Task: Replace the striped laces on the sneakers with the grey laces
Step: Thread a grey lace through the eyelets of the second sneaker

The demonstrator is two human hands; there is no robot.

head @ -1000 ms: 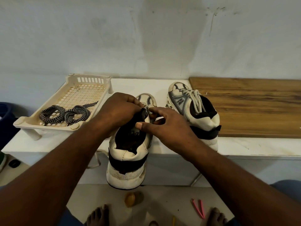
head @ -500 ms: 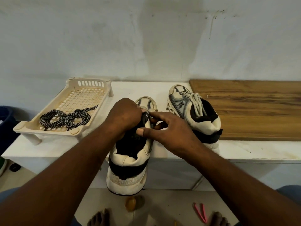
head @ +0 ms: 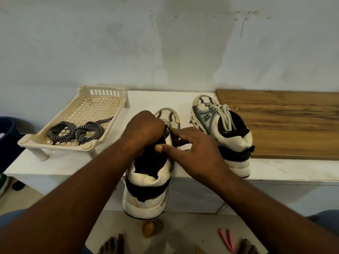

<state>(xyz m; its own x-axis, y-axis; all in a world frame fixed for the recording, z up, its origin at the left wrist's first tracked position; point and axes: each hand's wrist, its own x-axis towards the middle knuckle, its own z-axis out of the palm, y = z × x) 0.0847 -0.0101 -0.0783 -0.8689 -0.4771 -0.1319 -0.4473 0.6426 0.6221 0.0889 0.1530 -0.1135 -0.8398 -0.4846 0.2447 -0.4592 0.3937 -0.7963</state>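
One counter [head: 157, 99] is carrying one wooden board [head: 286, 125] at its right end and one tray [head: 102, 91] at its left end, holding tangled striped laces [head: 78, 132]. Mid-counter, one far sneaker [head: 236, 142] is wearing grey laces [head: 224, 116]. A second, near sneaker [head: 146, 180] is overhanging the counter's front edge, with the left hand [head: 145, 129] and right hand [head: 194, 149], close together, both gripping it.

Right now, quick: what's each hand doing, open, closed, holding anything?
Left hand: curled, gripping the near sneaker at its tongue.
Right hand: pinching the same sneaker's collar edge, thumb inside.
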